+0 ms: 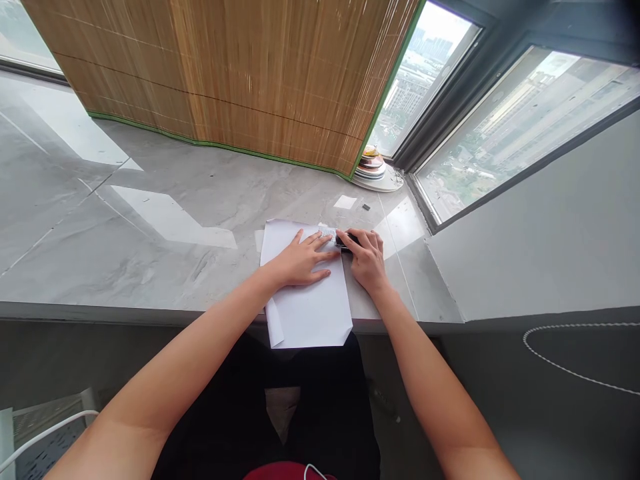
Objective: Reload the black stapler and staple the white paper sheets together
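White paper sheets (310, 313) lie on the grey stone ledge, with the near end overhanging its front edge and the lower corners curled or folded. My left hand (307, 260) rests flat on the upper part of the paper, fingers spread. At the paper's upper right edge, my right hand (367, 257) is closed round a small black stapler (345, 241), which is partly hidden by the fingers. Beside my left fingertips, a small patch with grey print (326, 233) shows on the paper; its details are too small to read.
A small dark piece (367, 207) and a small white piece (345, 202) lie beyond my hands. Stacked plates (371, 170) stand in the window corner. A bamboo blind (240, 80) hangs at the back. A white wall (540, 220) rises on the right.
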A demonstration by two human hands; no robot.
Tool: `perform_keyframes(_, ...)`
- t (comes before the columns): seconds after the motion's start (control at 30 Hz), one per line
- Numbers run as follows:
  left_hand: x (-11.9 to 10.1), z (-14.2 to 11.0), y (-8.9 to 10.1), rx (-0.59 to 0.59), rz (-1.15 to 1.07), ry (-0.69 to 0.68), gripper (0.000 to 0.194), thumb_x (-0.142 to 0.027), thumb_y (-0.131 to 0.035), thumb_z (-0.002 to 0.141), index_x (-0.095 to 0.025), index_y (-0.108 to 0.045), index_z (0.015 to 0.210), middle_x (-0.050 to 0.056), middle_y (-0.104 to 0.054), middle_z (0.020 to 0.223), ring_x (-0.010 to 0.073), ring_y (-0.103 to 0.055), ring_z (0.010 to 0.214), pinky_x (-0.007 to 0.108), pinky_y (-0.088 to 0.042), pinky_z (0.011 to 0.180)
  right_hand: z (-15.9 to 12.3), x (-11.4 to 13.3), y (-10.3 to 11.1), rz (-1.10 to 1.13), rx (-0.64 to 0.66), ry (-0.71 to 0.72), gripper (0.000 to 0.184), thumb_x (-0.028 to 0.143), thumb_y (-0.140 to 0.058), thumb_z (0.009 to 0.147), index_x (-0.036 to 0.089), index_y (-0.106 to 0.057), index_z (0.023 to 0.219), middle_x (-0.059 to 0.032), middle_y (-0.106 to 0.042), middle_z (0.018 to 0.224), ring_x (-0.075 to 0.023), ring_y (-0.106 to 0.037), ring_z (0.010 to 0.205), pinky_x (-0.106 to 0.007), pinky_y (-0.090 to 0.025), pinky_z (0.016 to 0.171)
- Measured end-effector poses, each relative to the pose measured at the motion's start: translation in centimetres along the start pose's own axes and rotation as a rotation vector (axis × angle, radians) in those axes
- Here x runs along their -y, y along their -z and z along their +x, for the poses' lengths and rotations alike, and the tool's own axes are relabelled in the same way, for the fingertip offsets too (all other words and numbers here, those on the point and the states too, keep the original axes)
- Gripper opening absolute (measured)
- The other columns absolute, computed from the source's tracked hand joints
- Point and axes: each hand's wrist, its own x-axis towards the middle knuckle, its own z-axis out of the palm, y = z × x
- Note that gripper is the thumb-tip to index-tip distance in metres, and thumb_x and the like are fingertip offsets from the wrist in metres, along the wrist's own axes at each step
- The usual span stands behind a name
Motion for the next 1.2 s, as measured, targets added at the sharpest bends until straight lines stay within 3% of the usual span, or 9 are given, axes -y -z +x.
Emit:
perform_keyframes(0.23, 0.1, 0.0, 0.0, 0.016, 0.012, 0.006, 0.058, -0.054, -0.058, 0.109, -0.034, -0.061, 0.163, 0.012, -0.031, 0.184, 0.0404, -0.028, 0.171, 0.072, -0.015, 0.136, 0.3, 0.5, -0.4, 0.007, 0.031, -0.017, 0.082, 0.004, -0.05, 0.094, 0.048, -0.056, 0.164, -0.0059, -0.069, 0.137, -0.0331, -0.055, 0.135, -0.065, -0.023, 0.131)
perform_keyframes(0.4, 0.0, 0.0, 0.4, 0.028, 0.047, 0.009, 0.058, -0.052, -0.057, 0.11, -0.035, -0.059, 0.165, 0.012, -0.032, 0.184, 0.0385, -0.029, 0.171, 0.072, -0.015, 0.136, 0.4, -0.1, -0.5, 0.028, -0.092, -0.187, 0.071, 0.008, -0.044, 0.1, 0.037, -0.057, 0.163, -0.0097, -0.068, 0.139, -0.0338, -0.058, 0.128, -0.062, -0.037, 0.122)
perform_keyframes(0.57, 0.4, 0.0, 0.6, 0.048, 0.084, 0.017, 0.058, -0.053, -0.054, 0.111, -0.035, -0.056, 0.166, 0.011, -0.03, 0.185, 0.0374, -0.028, 0.171, 0.072, -0.014, 0.136, 0.6, -0.7, -0.9, -0.018, -0.121, -0.345, 0.062, 0.012, -0.049, 0.098, 0.026, -0.059, 0.157, -0.0135, -0.069, 0.136, -0.0339, -0.059, 0.124, -0.057, -0.045, 0.115)
perform_keyframes(0.77, 0.7, 0.1, 0.3, 0.034, 0.08, 0.018, 0.056, -0.054, -0.055, 0.111, -0.035, -0.059, 0.164, 0.01, -0.034, 0.184, 0.0366, -0.029, 0.171, 0.071, -0.014, 0.137, 0.8, -1.0, -1.1, -0.005, -0.205, -0.594, 0.037, 0.018, -0.055, 0.096, 0.019, -0.065, 0.131, -0.02, -0.067, 0.134, -0.0388, -0.058, 0.123, -0.053, -0.05, 0.103)
perform_keyframes(0.9, 0.5, 0.2, 1.6, -0.121, 0.06, 0.019, 0.049, -0.049, -0.054, 0.112, -0.029, -0.067, 0.155, 0.009, -0.052, 0.174, 0.0316, -0.042, 0.164, 0.064, -0.019, 0.138, 1.0, -1.2, -0.8, 0.074, -0.241, -0.738, 0.029, 0.021, -0.057, 0.097, 0.018, -0.061, 0.126, -0.0193, -0.069, 0.124, -0.0359, -0.065, 0.114, -0.048, -0.051, 0.099)
perform_keyframes(0.97, 1.0, -0.6, 3.1, -0.244, 0.051, 0.087, 0.045, -0.045, -0.048, 0.114, -0.026, -0.071, 0.148, 0.009, -0.061, 0.165, 0.0275, -0.051, 0.157, 0.054, -0.028, 0.137, 1.1, -1.2, -0.5, 0.108, -0.224, -0.755, 0.027, 0.022, -0.058, 0.098, 0.019, -0.061, 0.124, -0.0172, -0.073, 0.117, -0.0351, -0.068, 0.109, -0.045, -0.052, 0.094)
perform_keyframes(1.03, 2.3, -2.7, 4.8, -0.302, 0.073, 0.232, 0.045, -0.04, -0.045, 0.114, -0.025, -0.073, 0.145, 0.01, -0.06, 0.166, 0.0268, -0.052, 0.155, 0.049, -0.034, 0.135, 1.1, -1.0, -0.2, 0.123, -0.232, -0.742, 0.026, 0.026, -0.059, 0.098, 0.02, -0.062, 0.124, -0.0166, -0.076, 0.116, -0.0351, -0.07, 0.107, -0.043, -0.053, 0.091)
perform_keyframes(1.13, 5.1, -7.6, 6.5, -0.262, 0.206, 0.667, 0.054, -0.031, -0.041, 0.111, -0.021, -0.062, 0.16, 0.017, -0.05, 0.173, 0.0372, -0.044, 0.161, 0.066, -0.031, 0.133, 1.1, 0.2, 0.3, 0.146, -0.237, -0.67, 0.029, 0.031, -0.061, 0.099, 0.021, -0.064, 0.126, -0.0157, -0.079, 0.119, -0.0354, -0.072, 0.108, -0.043, -0.053, 0.09)
perform_keyframes(1.2, 6.7, -10.7, 6.7, -0.181, 0.238, 0.879, 0.062, -0.04, -0.039, 0.112, -0.022, -0.049, 0.171, 0.017, -0.037, 0.181, 0.0469, -0.028, 0.168, 0.082, -0.022, 0.129, 1.0, 2.1, 0.4, 0.191, -0.194, -0.624, 0.029, 0.032, -0.065, 0.098, 0.023, -0.065, 0.125, -0.0135, -0.08, 0.117, -0.0348, -0.074, 0.105, -0.042, -0.053, 0.088)
